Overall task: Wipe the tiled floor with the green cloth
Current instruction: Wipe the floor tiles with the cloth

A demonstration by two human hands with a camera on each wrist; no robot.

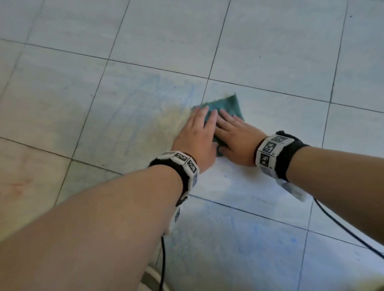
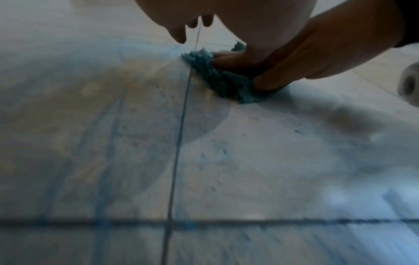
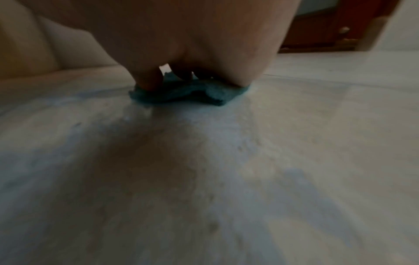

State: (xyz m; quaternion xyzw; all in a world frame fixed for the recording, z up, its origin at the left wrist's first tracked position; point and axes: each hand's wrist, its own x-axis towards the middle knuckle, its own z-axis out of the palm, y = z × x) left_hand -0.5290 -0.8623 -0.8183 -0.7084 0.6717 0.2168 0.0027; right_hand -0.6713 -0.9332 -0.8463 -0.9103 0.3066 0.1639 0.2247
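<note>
Nearest, the floor (image 1: 247, 227) shows faint blue streaks and a damp sheen, with a yellowish smear to the left. On it, beside a grout crossing, lies the cloth (image 1: 232, 105): dark green, nubby, rumpled, one corner pointing away. The left hand (image 1: 196, 139) and right hand (image 1: 236, 140) lie side by side on it, fingers straight, pressing it flat.

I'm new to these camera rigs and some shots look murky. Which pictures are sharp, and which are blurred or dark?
Head view: brightest and fairly sharp, with both hands, left hand and right hand, flat on the green cloth. Left wrist view: soft, the tiled floor smeared toward the bottom edge. Right wrist view: dimmest and grainy, with a dark shadow on the floor below the cloth.
</note>
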